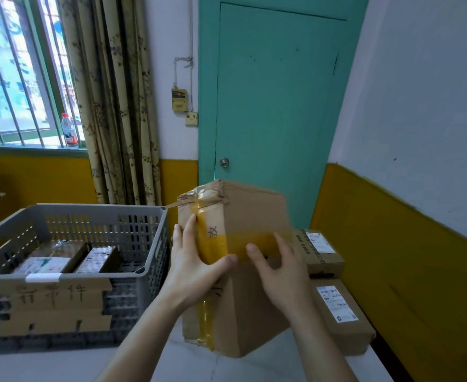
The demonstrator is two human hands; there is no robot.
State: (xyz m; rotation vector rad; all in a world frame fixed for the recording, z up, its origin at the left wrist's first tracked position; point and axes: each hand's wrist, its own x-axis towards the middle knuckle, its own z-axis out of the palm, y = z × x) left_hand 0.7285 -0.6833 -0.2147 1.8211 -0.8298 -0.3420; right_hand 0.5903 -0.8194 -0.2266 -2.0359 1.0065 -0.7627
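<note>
Step looks like turning the cardboard box (247,213) upright to check its faces, likely ahead of sorting.

- Left hand (196,260): wraps the box's left front corner, fingers on the side face, thumb across the yellow tape (215,248). That's the real grip.
- Right hand (279,268): spread and laid flat on the front-right face, steadying and pinching nothing.
- Box: tall, tilted, between both hands at mid-height. Its lower end seems to sit on the tabletop (188,365), just right of the grey crate (72,213) and touching or nearly touching the labelled parcels (320,252) on its right (top of the box is motion-blurred, so exact tilt is unclear).

To do it well:
- Pivot on the bottom edge and let the tabletop carry the weight.
- Slide the right hand round to the far face before lifting; a flat palm alone will slip on tape.
- Don't pull on the loose tape strip (177,204) at the top corner.
- Swing away from the parcels, not into them.
</note>
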